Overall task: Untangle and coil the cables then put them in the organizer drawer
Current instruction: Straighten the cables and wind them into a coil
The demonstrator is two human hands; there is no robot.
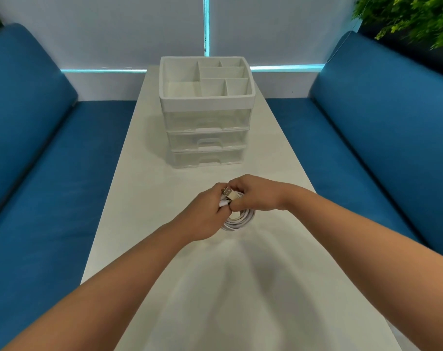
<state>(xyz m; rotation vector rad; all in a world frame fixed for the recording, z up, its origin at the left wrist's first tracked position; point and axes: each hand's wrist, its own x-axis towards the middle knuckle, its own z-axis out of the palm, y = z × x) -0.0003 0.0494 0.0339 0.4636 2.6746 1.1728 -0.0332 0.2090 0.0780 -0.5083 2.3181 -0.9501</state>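
A white cable [240, 220] is wound into a round coil and held just above the white table [144, 198], in the middle of it. My left hand [202, 214] grips the coil's left side. My right hand [255, 195] pinches the coil's top, where a USB plug sticks up between my two hands. Farther back on the table stands the white organizer [207, 102], with a divided open tray on top and three clear drawers below, all closed. Part of the coil is hidden by my fingers.
Blue sofas run along the left [38, 158] and right [382, 138] sides of the long table. Green plants [413, 19] hang at the top right corner. A white wall with a lit blue strip stands behind the organizer.
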